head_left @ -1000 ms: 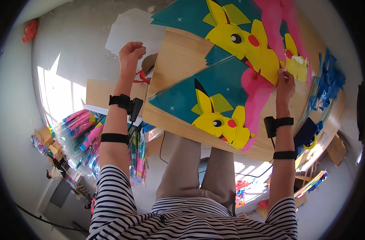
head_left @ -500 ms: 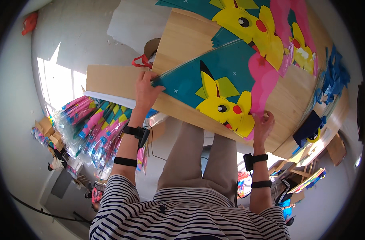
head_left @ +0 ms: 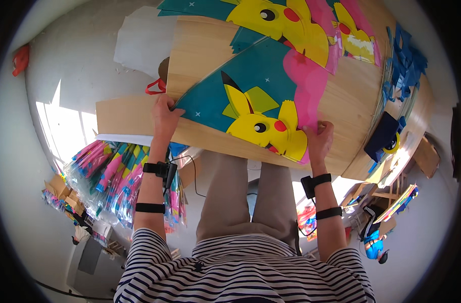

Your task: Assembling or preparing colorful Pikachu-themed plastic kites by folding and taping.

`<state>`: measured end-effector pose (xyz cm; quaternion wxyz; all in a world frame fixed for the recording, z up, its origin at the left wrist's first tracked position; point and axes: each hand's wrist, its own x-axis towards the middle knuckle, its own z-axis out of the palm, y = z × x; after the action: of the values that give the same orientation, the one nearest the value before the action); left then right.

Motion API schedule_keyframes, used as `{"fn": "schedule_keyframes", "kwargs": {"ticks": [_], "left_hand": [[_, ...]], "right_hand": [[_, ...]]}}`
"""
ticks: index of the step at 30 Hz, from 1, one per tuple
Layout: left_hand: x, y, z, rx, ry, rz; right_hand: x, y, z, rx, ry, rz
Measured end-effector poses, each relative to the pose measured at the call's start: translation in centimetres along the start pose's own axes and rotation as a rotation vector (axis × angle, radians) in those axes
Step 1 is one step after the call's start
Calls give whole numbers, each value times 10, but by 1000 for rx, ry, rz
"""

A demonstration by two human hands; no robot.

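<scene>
A wide triangular printed sheet (head_left: 205, 103), teal and pink with a yellow cartoon animal face, lies on the wooden table along its near edge. It looks like a kite sail. At its left tip, my left hand (head_left: 165, 117) is closed on the corner, thumb on top. The fingers of my right hand (head_left: 320, 140) are curled and pinch the pink right end, close to the yellow face's lower corner. More sheets with the same print (head_left: 271, 17) are spread beyond it, partly overlapping.
The wooden table (head_left: 349, 108) carries blue strips (head_left: 404, 55) and a dark blue pouch (head_left: 382, 134) at its right side. Left of it are a cardboard piece (head_left: 122, 116) and plastic-wrapped colourful bundles (head_left: 119, 174). Another person (head_left: 376, 245) is at the lower right.
The whole view has shifted, so the table and sheets appear farther left and slightly higher. Both hands stay at the same two ends of the near sheet, with the left fingers drawn in more.
</scene>
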<state>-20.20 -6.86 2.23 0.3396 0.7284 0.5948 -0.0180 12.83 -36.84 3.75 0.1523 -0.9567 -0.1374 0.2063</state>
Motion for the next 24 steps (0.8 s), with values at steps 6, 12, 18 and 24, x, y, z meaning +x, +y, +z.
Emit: {"fn": "schedule_keyframes", "kwargs": {"ticks": [6, 12, 18, 24], "left_hand": [[2, -11, 3, -282, -120, -114], [-6, 7, -9, -805, -189, -394], [-11, 5, -3, -1188, -180, -613], [-14, -45, 8, -1254, -93, -600]], "right_hand": [[9, 16, 2, -38, -58, -27], [6, 19, -11, 77, -194, -155], [2, 12, -26, 211, -484, -41], [1, 18, -14, 647, -593, -175]]}}
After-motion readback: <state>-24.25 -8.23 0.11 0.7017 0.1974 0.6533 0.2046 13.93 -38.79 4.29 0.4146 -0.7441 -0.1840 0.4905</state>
